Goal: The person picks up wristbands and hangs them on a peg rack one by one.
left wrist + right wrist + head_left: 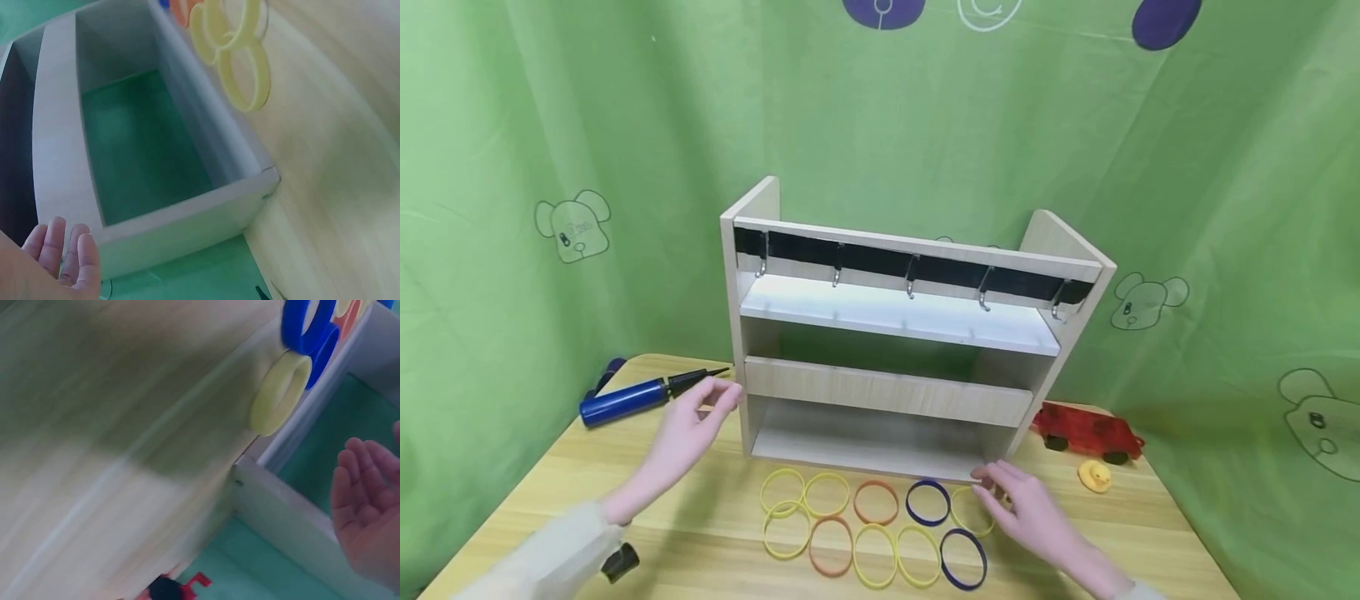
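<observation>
A pale wooden rack (887, 405) stands on the table, with several metal hooks (911, 287) along the black strip of its top rail. Before it lie several rubbery rings: yellow, two orange and two dark blue. My left hand (692, 421) hovers beside the rack's left side panel, fingers loosely bent and holding nothing. Over the rightmost yellow ring (953, 508) is my right hand (1022, 508), also holding nothing; it partly covers that ring in the head view. Fingers of the right hand (369, 487) look relaxed in the right wrist view. No ring hangs on the hooks.
Left of the rack lies a blue hand pump (625, 403) with a black nozzle. A red toy car (1090, 431) and a small yellow rubber duck (1096, 476) are at the right. Green curtain (895, 125) surrounds the wooden table (715, 533) at the back and sides.
</observation>
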`<action>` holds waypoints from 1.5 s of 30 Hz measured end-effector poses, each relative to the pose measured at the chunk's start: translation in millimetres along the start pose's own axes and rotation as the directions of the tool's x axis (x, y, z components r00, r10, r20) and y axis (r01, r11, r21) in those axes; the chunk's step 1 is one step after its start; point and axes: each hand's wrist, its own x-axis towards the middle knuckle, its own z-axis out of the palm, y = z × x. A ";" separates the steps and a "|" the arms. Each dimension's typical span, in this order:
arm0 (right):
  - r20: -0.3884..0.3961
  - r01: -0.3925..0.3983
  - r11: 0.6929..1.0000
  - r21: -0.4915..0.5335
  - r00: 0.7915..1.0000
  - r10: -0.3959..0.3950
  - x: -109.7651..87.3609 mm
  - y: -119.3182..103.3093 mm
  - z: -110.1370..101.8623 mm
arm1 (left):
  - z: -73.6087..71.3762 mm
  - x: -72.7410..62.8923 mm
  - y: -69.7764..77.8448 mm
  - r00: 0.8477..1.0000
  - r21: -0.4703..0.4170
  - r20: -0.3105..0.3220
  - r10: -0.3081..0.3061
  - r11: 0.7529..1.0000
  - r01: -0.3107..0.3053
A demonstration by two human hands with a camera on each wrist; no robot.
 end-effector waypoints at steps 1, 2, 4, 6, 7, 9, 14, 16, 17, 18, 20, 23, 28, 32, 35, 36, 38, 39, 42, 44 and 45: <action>0.001 -0.022 1.000 -0.005 1.000 0.022 -1.1 3.0 0.4 | -2.6 2.6 -0.1 1.000 -0.013 -0.004 -0.011 1.000 0.011; 0.005 -0.048 0.999 -0.021 0.999 0.048 -2.4 5.9 0.7 | -4.5 5.4 -0.7 1.000 -0.028 -0.007 -0.021 0.999 0.021; 0.027 -0.117 0.992 -0.053 0.993 0.119 -4.6 9.6 1.3 | -7.5 11.6 -1.3 0.998 -0.049 -0.004 -0.057 0.997 0.056; 0.070 -0.200 0.976 -0.087 0.976 0.207 -6.3 12.6 2.5 | -9.9 18.0 -0.8 0.995 -0.086 0.011 -0.098 0.991 0.099; 0.096 -0.242 0.965 -0.105 0.963 0.252 -7.0 13.7 3.2 | -11.0 21.1 -0.8 0.993 -0.105 0.025 -0.119 0.987 0.121; 0.143 -0.306 0.943 -0.129 0.935 0.323 -7.9 15.0 4.3 | -13.6 26.8 0.2 0.983 -0.127 0.077 -0.164 0.977 0.173; 0.213 -0.377 0.911 -0.167 0.888 0.407 -11.0 17.1 7.9 | -18.1 39.7 2.1 0.929 -0.148 0.277 -0.245 0.945 0.293; 0.230 -0.378 0.907 -0.185 0.881 0.414 -13.0 17.8 9.7 | -18.7 44.2 1.1 0.900 -0.170 0.361 -0.245 0.931 0.322; 0.238 -0.375 0.907 -0.191 0.879 0.414 -14.1 18.3 10.7 | -19.0 46.1 0.4 0.885 -0.183 0.399 -0.238 0.926 0.331; 0.245 -0.367 0.909 -0.195 0.880 0.408 -15.1 18.8 11.6 | -19.1 48.1 -0.5 0.873 -0.197 0.431 -0.228 0.920 0.337; 0.254 -0.352 0.914 -0.201 0.883 0.396 -17.0 19.7 13.2 | -19.8 52.1 -2.1 0.850 -0.237 0.490 -0.191 0.910 0.341; 0.257 -0.336 0.921 -0.198 0.889 0.380 -18.6 21.4 15.5 | -20.5 58.3 -3.0 0.830 -0.278 0.540 -0.139 0.902 0.332; 0.250 -0.321 0.929 -0.186 0.899 0.360 -17.8 24.4 18.5 | -19.2 66.0 -2.6 0.817 -0.297 0.564 -0.118 0.894 0.335; 0.228 -0.292 0.941 -0.170 0.918 0.326 -17.0 25.0 18.6 | -13.3 69.9 -0.6 0.805 -0.320 0.571 -0.162 0.859 0.400; 0.204 -0.275 0.951 -0.138 0.932 0.299 -14.6 24.6 17.6 | -9.1 71.7 0.6 0.796 -0.348 0.578 -0.180 0.828 0.440; 0.196 -0.271 0.954 -0.125 0.936 0.292 -13.3 24.3 16.9 | -8.4 72.1 0.7 0.795 -0.350 0.579 -0.183 0.824 0.445; 0.181 -0.280 0.955 -0.097 0.939 0.293 -9.7 23.1 15.4 | -8.0 72.4 0.7 0.795 -0.350 0.578 -0.182 0.825 0.443; 0.172 -0.281 0.956 -0.084 0.941 0.292 -7.7 22.4 14.4 | -8.2 72.6 0.8 0.795 -0.350 0.579 -0.181 0.826 0.442; 0.140 -0.288 0.955 -0.064 0.945 0.294 -1.3 18.6 10.4 | -8.7 73.3 0.1 0.795 -0.346 0.578 -0.184 0.827 0.443; 0.115 -0.279 0.958 -0.058 0.952 0.284 3.1 15.3 7.8 | -9.0 73.4 -0.3 0.794 -0.343 0.580 -0.184 0.829 0.442; 0.102 -0.266 0.962 -0.059 0.957 0.271 5.5 13.4 6.4 | -9.1 73.4 -0.4 0.793 -0.343 0.581 -0.184 0.828 0.444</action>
